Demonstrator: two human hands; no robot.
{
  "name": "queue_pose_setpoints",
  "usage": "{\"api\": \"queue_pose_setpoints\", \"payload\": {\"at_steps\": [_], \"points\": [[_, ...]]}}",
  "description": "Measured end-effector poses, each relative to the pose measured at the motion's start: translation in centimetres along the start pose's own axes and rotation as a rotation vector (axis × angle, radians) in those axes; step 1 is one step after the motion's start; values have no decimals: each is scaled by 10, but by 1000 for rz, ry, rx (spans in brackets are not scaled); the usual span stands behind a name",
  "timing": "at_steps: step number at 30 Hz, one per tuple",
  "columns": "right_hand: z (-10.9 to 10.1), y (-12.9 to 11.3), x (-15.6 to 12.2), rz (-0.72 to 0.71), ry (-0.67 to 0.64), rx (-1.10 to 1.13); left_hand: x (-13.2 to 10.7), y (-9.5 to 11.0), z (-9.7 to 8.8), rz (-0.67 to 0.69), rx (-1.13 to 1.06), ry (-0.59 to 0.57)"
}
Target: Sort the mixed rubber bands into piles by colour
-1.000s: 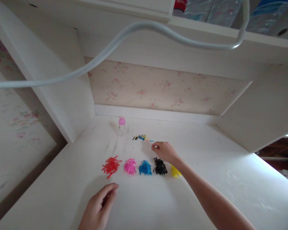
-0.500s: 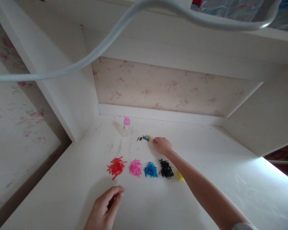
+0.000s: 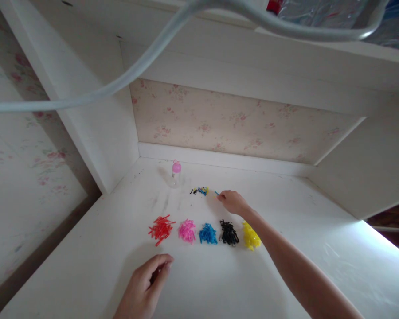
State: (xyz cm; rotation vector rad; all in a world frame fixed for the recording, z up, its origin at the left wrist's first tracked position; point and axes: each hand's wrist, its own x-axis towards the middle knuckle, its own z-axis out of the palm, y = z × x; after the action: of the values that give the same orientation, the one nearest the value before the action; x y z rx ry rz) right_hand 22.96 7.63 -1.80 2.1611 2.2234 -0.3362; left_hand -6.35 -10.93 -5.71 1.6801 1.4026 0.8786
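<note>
Five sorted heaps of small plastic pieces lie in a row on the white desk (image 3: 286,283): red (image 3: 161,229), pink (image 3: 186,231), blue (image 3: 208,233), black (image 3: 229,232) and yellow (image 3: 251,236). Behind them sits a small mixed heap (image 3: 200,191). My right hand (image 3: 233,202) reaches past the row, its fingers pinched on a thin blue piece (image 3: 217,193) just right of the mixed heap. My left hand (image 3: 145,286) rests on the desk near the front edge, fingers loosely curled with nothing visible in them.
A small clear bottle with a pink cap (image 3: 176,173) stands at the back left. White side panels and a floral back wall (image 3: 232,122) enclose the desk. A pale cable (image 3: 133,71) loops overhead, under a shelf holding packages.
My right hand moved forward to the mixed heap, then drew slightly right with a blue piece pinched; the yellow heap is uncovered. My left hand stayed put.
</note>
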Motion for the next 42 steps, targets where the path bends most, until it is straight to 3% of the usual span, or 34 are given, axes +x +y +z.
{"api": "queue_pose_setpoints", "payload": {"at_steps": [7, 16, 20, 25, 27, 30, 36, 42], "points": [[-5, -12, -10, -107, 66, 104, 0, 1, 0, -12, 2, 2], [4, -67, -52, -456, 60, 330, -2, 4, -1, -25, -30, -24], [15, -83, -59, -494, 46, 275, -2, 4, -2, -13, -33, -16], [21, -85, -60, -535, 25, 164, -1, 3, -2, -1, -30, -11], [19, -80, -59, -500, 22, 158, -1, 3, -2, -1, -25, -14], [14, -66, -51, -316, 55, 152, -1, 3, -2, -4, -15, -6], [11, -18, -18, 16, 105, 75, -2, 9, -3, 4, 2, -6], [17, 1, -3, 88, 81, 54, 0, 13, -1, 21, 0, 32]]}}
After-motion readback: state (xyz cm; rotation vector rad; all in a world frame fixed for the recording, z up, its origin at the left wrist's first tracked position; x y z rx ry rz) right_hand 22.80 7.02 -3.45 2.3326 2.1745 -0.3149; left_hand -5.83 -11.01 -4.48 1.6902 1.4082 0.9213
